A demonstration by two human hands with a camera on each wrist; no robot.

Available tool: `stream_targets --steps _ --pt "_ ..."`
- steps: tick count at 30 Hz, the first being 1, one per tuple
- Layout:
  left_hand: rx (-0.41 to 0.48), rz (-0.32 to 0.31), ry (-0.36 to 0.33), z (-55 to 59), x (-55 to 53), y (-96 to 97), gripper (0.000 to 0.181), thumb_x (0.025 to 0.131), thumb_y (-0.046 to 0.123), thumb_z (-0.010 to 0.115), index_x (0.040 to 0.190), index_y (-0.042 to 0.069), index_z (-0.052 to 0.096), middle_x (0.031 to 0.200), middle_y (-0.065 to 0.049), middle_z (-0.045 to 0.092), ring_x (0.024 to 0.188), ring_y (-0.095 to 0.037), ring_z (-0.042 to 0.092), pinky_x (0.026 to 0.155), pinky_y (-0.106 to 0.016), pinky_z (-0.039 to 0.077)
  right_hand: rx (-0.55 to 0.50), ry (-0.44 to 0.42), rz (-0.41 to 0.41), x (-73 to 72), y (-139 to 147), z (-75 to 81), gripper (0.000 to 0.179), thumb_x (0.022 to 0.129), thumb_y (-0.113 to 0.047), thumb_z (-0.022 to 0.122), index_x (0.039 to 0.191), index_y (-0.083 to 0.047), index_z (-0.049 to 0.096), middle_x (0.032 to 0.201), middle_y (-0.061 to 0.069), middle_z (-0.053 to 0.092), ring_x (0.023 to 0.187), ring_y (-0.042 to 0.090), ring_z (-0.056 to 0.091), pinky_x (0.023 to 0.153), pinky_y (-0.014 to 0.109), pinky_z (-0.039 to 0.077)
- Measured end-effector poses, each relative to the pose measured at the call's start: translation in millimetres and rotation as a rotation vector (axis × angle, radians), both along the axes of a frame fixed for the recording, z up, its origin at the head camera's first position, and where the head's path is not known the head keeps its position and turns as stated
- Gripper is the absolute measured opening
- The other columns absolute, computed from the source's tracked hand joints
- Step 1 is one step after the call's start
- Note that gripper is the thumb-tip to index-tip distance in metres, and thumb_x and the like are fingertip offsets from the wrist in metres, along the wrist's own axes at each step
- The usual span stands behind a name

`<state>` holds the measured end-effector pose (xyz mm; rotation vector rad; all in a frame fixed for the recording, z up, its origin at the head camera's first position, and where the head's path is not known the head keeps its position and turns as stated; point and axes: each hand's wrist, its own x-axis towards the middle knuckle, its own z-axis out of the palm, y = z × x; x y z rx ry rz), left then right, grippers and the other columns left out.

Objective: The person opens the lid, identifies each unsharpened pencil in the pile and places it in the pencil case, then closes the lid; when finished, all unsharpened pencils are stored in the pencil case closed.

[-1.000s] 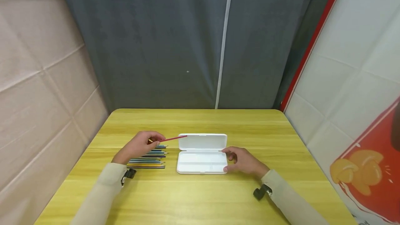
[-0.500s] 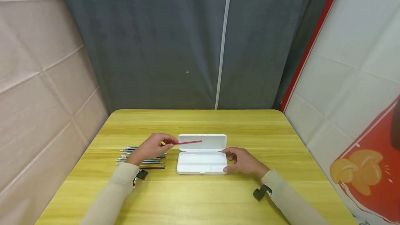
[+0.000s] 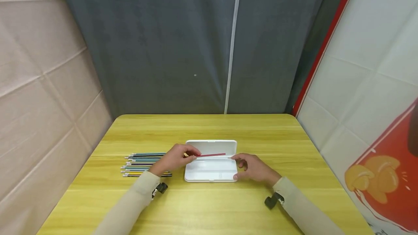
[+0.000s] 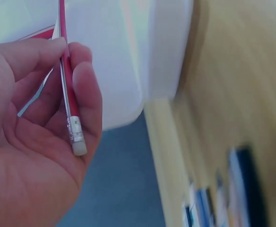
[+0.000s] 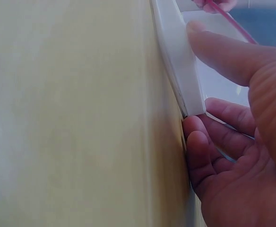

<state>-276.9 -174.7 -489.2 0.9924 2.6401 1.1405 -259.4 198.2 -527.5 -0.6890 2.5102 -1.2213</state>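
Observation:
A red pencil with a white eraser end is pinched between the thumb and fingers of my left hand. In the head view it points right, over the back of an open white pencil case, in front of the raised lid. The left wrist view shows the pencil's metal band and eraser lying toward the palm. My right hand grips the case's right end. In the right wrist view its thumb lies along the case wall, with the fingers curled at the corner.
Several pencils lie side by side on the wooden table, left of the case and partly behind my left forearm. A grey curtain hangs beyond the table's far edge. Pale cloth walls stand on both sides.
My left hand has moved right and slightly nearer with the red pencil, from above the pile of pencils to the case's left side. The right hand and case have stayed put.

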Motion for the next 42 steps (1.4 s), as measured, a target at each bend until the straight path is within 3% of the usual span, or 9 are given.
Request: stream_targets --steps 7,15,24,30,42 --pt "0.075 0.027 -0.136 -12.0 -2.1 15.7 0.018 0.101 0.02 0.074 0.118 0.016 0.08 0.11 0.002 0.079 0.095 -0.007 0.068 0.084 -0.024 0.056 0.017 0.013 0.008 0.5 0 0.7 0.071 0.079 -0.035 0.095 0.139 -0.012 0.065 0.107 0.005 0.065 0.095 0.022 0.057 0.078 0.024 0.05" --pt "0.111 0.034 -0.284 -21.8 -6.2 27.4 0.016 0.098 0.014 0.076 0.114 0.011 0.08 0.107 0.0 0.08 0.095 -0.011 0.071 0.082 -0.025 0.057 0.004 0.022 0.007 0.9 0 1.2 0.07 0.079 -0.034 0.095 0.139 -0.011 0.066 0.107 0.007 0.066 0.094 0.022 0.057 0.076 0.024 0.049" --pt "0.079 0.076 -0.326 -27.3 -6.8 33.3 0.012 0.093 0.014 0.082 0.105 0.015 0.082 0.099 0.003 0.08 0.089 -0.01 0.071 0.079 -0.025 0.058 -0.002 0.021 0.01 -0.2 0 -1.8 0.068 0.079 -0.031 0.096 0.138 -0.014 0.066 0.105 0.007 0.064 0.093 0.022 0.055 0.074 0.024 0.048" --pt "0.094 0.053 -0.304 -28.0 -5.7 41.0 0.01 0.092 0.01 0.083 0.102 0.009 0.082 0.096 -0.001 0.081 0.088 -0.008 0.073 0.077 -0.022 0.059 0.001 0.022 0.004 0.3 0 -2.6 0.069 0.079 -0.032 0.096 0.138 -0.014 0.066 0.106 0.006 0.065 0.094 0.021 0.056 0.077 0.024 0.049" --pt "0.068 0.054 -0.287 -28.7 -2.4 47.8 0.008 0.091 0.005 0.082 0.097 0.011 0.081 0.093 0.0 0.08 0.086 -0.007 0.072 0.077 -0.022 0.059 0.009 0.031 0.007 0.7 0 -2.2 0.069 0.08 -0.032 0.095 0.139 -0.012 0.065 0.105 0.005 0.064 0.092 0.02 0.056 0.076 0.024 0.049"
